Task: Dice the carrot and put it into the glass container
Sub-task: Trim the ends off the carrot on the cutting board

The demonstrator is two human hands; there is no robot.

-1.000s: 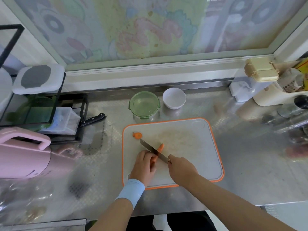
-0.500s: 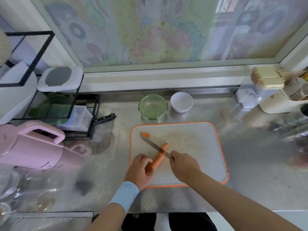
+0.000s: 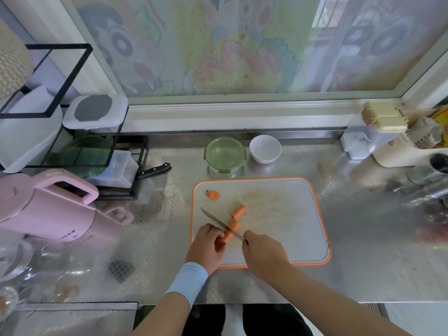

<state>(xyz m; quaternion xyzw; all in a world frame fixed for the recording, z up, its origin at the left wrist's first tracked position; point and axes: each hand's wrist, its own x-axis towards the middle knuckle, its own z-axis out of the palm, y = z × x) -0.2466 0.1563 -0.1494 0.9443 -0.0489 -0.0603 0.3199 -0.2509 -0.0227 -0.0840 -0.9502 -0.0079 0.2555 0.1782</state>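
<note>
On the orange-rimmed white cutting board [image 3: 291, 214] lies an orange carrot [image 3: 229, 235], pinned at its near end by my left hand [image 3: 206, 246]. My right hand [image 3: 263, 251] grips a knife [image 3: 220, 224] whose blade crosses the carrot and points to the far left. A cut-off carrot piece [image 3: 238, 212] lies just beyond the blade. The round carrot end [image 3: 213, 194] sits at the board's far left corner. The green-lidded glass container [image 3: 225, 154] stands behind the board.
A white bowl [image 3: 265, 149] sits right of the container. A pink kettle [image 3: 46, 207] and a black rack [image 3: 72, 132] with a second knife [image 3: 154, 169] stand at the left. Jars and boxes [image 3: 388, 132] crowd the right. The steel counter [image 3: 363, 251] surrounds the board.
The knife has cut through the carrot: one whole carrot is now two parts, with the far piece lying loose beyond the blade. The camera has drifted so the scene sits further right.
</note>
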